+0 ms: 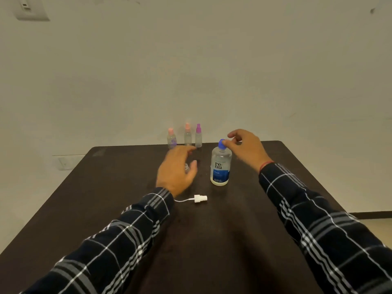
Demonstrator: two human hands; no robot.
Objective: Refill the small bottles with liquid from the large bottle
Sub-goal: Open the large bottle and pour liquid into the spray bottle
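The large clear bottle [220,166] with a blue label and blue cap stands upright right of the table's centre. My right hand [244,147] is at its cap, with thumb and fingertips touching the cap. My left hand [177,168] hovers open just left of the bottle, fingers spread. A small clear uncapped bottle [186,167] peeks out behind its palm, mostly hidden. A white spray pump with its tube [198,198] lies on the table near my left wrist. Three small capped bottles stand at the far edge: two with pink caps [171,138] [187,134] and one with a purple cap [198,135].
The dark brown table [118,187] runs from the wall toward me. Its far edge meets a plain beige wall. The right edge drops to a floor strip [373,217].
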